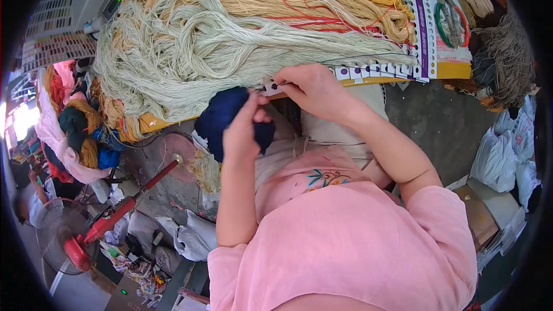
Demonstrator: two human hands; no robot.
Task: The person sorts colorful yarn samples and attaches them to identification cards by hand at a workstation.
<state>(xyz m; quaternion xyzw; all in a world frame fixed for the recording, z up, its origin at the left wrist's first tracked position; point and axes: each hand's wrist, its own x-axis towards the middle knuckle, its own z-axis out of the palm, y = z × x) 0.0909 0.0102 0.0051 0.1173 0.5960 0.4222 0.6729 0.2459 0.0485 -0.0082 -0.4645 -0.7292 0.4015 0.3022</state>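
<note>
A bundle of navy blue thread hangs at the table's front edge, with the curled fingers of my left hand closed on it. My right hand is just to the right, its thumb and index finger pinched together at a white strip with holes. Dark thread shows at the strip's holes near both hands, and a thin dark strand runs right along it. What lies between the right fingertips is too small to make out clearly. Pale green thread skeins spread across the table just beyond both hands.
Beige and yellow skeins lie farther back. Scissors with green and red handles rest at the right, near a purple-striped punched card. A red fan stands lower left; white plastic bags are at the right.
</note>
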